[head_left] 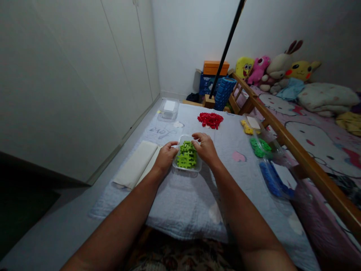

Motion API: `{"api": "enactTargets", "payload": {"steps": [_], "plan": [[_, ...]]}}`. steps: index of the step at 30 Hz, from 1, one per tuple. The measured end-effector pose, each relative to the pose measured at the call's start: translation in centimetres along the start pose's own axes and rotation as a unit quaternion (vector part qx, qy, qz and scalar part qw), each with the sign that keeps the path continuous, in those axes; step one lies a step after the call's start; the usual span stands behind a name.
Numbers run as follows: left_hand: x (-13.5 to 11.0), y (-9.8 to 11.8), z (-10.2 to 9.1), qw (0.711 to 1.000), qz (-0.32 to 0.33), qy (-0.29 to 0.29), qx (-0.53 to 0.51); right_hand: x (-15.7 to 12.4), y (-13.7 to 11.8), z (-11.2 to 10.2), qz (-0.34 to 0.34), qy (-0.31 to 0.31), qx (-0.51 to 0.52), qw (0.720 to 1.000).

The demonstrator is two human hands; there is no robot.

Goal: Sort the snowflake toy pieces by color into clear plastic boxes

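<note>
A clear plastic container [175,165] filled with lime-green plastic building pieces [186,155] is at the middle of the cloth-covered table [175,205]. My left hand [166,156] grips its left side, thumb at the rim. On the opposite side, my right hand [205,147] has its curled fingers around the upper right rim, the thumb close to the green pieces. Beyond the container lies a pile of red pieces [210,119] directly on the cloth. An off-white folder or folded sheet [137,164] rests left of my left hand.
At the back left stands another clear container [169,109] with a white label. Along the right edge sit containers of yellow pieces [247,128], green pieces [260,147] and blue pieces [272,178]. A wooden bed rail [299,152] borders that side; a black pole [228,47] rises behind the table.
</note>
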State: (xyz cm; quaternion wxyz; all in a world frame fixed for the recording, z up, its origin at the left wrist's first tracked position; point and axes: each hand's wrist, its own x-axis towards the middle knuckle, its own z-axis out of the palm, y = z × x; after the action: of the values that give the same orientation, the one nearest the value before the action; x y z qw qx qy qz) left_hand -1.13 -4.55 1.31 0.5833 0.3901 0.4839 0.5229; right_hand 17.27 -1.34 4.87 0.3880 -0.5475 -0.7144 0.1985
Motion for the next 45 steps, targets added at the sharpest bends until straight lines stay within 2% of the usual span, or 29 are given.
{"api": "enactTargets", "payload": {"steps": [3,9,15,20,25,30,33,37,40,45], "plan": [[0.0,0.0,0.0,1.0,0.001,-0.001,0.002,-0.3,0.3,0.0,-0.027,0.023,-0.058,0.998],[0.0,-0.1,0.0,1.0,0.001,-0.003,0.003,-1.4,0.5,-0.3,-0.023,-0.008,-0.1,0.995],[-0.2,0.1,0.2,1.0,-0.006,-0.007,0.002,-1.9,1.7,-1.7,-0.035,0.02,-0.062,0.997],[-0.5,0.0,0.9,0.999,-0.006,-0.031,-0.024,-2.9,3.0,-2.8,-0.015,0.02,-0.02,0.999],[-0.7,-0.3,1.3,0.997,-0.015,-0.059,-0.042,-4.2,2.6,-2.3,-0.019,0.031,-0.073,0.997],[-0.8,-0.3,1.3,0.997,-0.019,-0.061,-0.037,-4.8,2.2,-1.4,-0.015,-0.001,-0.1,0.995],[-0.8,-0.3,1.3,0.998,-0.018,-0.057,-0.033,-4.8,2.6,-1.4,-0.026,0.009,-0.077,0.997],[-0.9,-0.2,1.5,0.999,-0.015,-0.046,-0.02,-4.6,3.7,-1.9,-0.027,0.075,-0.023,0.997],[-0.9,-0.3,1.5,0.999,-0.016,-0.043,-0.019,-4.5,4.6,-2.4,-0.001,0.116,0.03,0.993],[-0.7,-0.4,1.7,0.999,-0.008,-0.043,-0.011,-4.7,5.0,-2.2,0.05,0.109,0.086,0.989]]}}
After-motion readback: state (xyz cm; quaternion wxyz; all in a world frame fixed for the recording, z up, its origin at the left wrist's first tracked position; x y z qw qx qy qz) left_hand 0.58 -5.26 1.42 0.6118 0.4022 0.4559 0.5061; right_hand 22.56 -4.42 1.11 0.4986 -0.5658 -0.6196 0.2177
